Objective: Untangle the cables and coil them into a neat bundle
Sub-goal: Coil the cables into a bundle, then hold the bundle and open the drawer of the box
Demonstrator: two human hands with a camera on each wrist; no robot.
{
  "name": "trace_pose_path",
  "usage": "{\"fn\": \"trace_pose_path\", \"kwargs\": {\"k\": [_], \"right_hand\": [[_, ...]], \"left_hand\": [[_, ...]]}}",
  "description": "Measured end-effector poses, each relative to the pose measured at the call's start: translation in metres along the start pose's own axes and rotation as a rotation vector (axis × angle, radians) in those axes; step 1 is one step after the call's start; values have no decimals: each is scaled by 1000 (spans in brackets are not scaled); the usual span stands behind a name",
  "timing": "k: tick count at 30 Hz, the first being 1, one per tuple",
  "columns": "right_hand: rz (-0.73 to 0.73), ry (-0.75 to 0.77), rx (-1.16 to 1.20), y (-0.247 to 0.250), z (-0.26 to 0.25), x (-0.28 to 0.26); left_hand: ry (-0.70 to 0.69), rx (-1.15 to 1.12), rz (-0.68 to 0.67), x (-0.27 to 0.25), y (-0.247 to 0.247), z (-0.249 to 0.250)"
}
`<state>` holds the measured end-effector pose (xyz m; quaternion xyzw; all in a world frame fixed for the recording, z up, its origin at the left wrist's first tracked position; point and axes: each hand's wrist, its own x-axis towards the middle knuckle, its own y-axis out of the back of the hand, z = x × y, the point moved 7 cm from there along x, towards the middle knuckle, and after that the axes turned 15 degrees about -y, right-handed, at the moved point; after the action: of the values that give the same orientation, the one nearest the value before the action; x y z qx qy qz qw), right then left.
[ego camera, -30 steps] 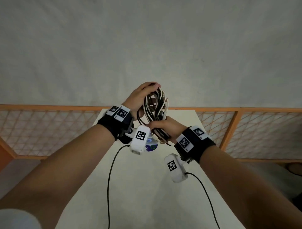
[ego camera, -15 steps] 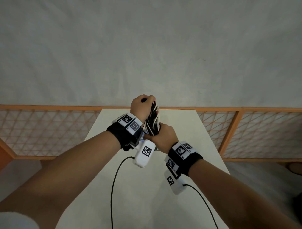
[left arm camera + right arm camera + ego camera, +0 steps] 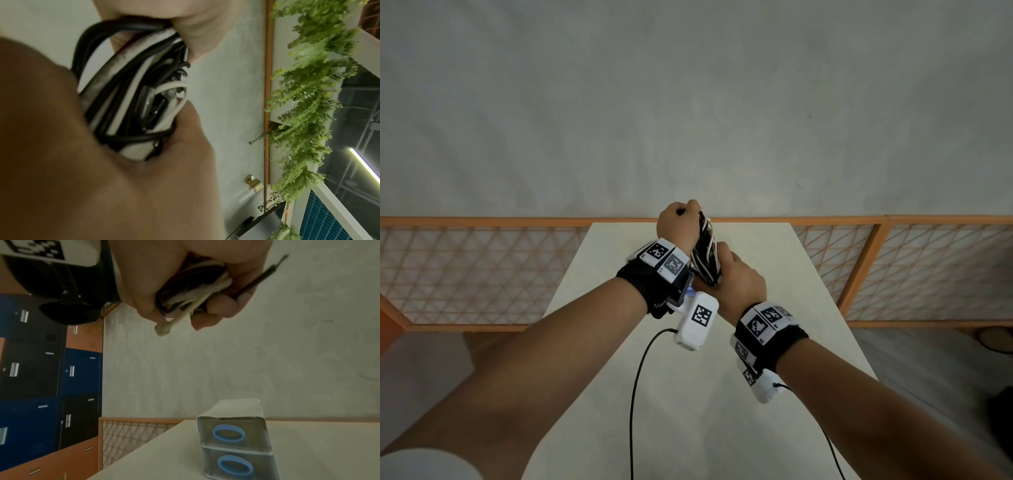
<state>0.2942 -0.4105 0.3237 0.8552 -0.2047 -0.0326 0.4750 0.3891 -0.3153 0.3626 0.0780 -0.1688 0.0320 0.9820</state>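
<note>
- Cable bundle (image 3: 705, 255): black and white cords, coiled, held upright above the white table (image 3: 774, 274) between both hands.
- Left hand (image 3: 677, 224): fingers curled round the bundle's upper end.
- Right hand (image 3: 736, 281): fingers curled round the lower end; 1 white plug (image 3: 161, 331) protrudes.
- 2-drawer organiser (image 3: 234, 439): stands on the table.

Black and off-white strands, orange trim, blue rings

The cables (image 3: 705, 255) mix black and off-white; the bench (image 3: 763, 260) is pale cream, the lattice fence (image 3: 482, 270) orange, the wristbands (image 3: 654, 277) black with black-and-white checker tags, the lockers (image 3: 41, 369) dark blue, black and orange, and the small drawers (image 3: 234, 443) grey with blue rings.
</note>
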Motion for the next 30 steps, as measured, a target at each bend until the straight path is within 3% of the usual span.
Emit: {"fn": "trace_pose_path", "kwargs": {"k": [7,10,15,17,21,26,30], "right_hand": [[-53,-42,65,-6,-6,6],[-129,-78,277,-15,-4,4],[-273,-217,520,-33,0,9],[-344,-286,613,-38,1,10],[-416,-379,813,-29,7,13],[-376,-374,836,-14,20,31],[-391,-350,791,-6,24,52]], "left_hand": [[-19,-14,29,3,6,-5],[8,-32,-76,6,8,-13],[225,-239,-273,4,8,-34],[258,-346,-228,2,13,-43],[334,-381,31,-2,26,-93],[636,-464,-5,-30,-14,-183],[805,-502,95,-46,-54,-230]]}}
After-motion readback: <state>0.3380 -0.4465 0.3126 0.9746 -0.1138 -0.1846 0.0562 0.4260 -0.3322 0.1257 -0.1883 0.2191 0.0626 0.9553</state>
